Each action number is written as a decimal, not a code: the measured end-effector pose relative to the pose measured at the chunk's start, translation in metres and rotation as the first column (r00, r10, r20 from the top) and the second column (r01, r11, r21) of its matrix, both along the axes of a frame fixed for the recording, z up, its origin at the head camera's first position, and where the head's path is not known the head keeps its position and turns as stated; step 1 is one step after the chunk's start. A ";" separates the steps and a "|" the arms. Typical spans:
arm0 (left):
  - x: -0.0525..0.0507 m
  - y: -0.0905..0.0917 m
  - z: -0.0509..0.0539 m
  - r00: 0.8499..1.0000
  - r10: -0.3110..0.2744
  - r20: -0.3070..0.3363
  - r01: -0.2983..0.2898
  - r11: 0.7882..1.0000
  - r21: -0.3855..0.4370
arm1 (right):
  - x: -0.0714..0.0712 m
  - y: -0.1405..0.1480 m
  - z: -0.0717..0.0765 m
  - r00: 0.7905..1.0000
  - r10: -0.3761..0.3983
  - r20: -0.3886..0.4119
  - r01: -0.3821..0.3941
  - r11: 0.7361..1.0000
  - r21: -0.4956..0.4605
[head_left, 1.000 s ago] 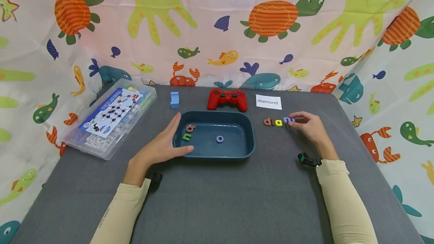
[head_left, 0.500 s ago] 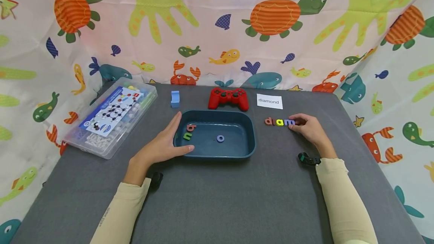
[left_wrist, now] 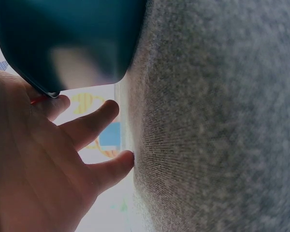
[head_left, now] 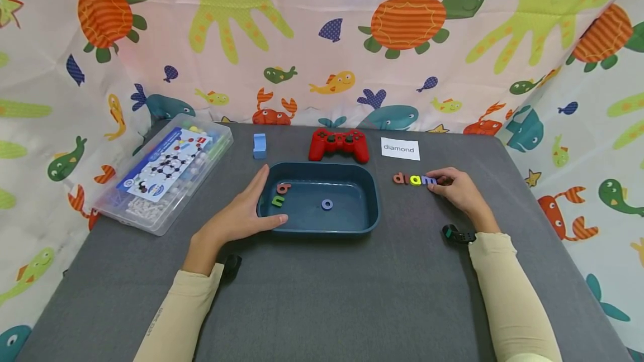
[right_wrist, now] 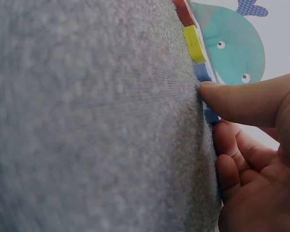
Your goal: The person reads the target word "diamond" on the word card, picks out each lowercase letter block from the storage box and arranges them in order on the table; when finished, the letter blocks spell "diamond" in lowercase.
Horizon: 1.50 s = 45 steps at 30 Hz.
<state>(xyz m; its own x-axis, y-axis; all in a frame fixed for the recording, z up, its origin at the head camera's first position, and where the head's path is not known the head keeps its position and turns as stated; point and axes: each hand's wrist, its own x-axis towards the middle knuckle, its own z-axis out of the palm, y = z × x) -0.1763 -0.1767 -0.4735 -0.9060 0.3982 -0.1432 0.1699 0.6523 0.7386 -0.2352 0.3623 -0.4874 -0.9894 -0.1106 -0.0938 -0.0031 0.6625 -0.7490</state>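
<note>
Around the tray (head_left: 352, 211), grey cloth (head_left: 352, 295) (turtle-print backdrop (head_left: 302, 43)).

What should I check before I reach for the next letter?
Word card readable: ok, it says diamond.
Row order: ok, brown d, i, yellow a, blue m.
Right hand free: not ok, it pinches the m.
Blue o available: ok, alone in the tray.
Left hand clear of the o: ok, at the tray's left end.
Brown tray letter's identity: cannot tell.
</note>
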 end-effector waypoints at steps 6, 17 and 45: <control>0.001 0.000 0.000 1.000 -0.001 0.003 0.001 1.000 -0.004 | 0.000 0.002 0.001 1.000 0.025 -0.002 -0.025 1.000 0.004; 0.000 -0.001 -0.002 1.000 0.001 0.004 -0.001 1.000 0.007 | -0.001 0.003 -0.001 1.000 0.025 -0.005 -0.025 1.000 -0.012; 0.000 -0.001 0.000 1.000 -0.005 0.001 0.005 1.000 0.004 | 0.000 0.009 -0.006 1.000 0.012 -0.018 -0.013 0.999 -0.044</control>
<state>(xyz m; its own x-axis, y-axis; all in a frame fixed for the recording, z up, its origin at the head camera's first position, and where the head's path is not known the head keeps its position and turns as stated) -0.1766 -0.1774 -0.4733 -0.9039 0.4033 -0.1425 0.1725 0.6487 0.7412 -0.2348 0.3712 -0.4933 -0.9894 -0.1269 -0.0708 -0.0250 0.6288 -0.7772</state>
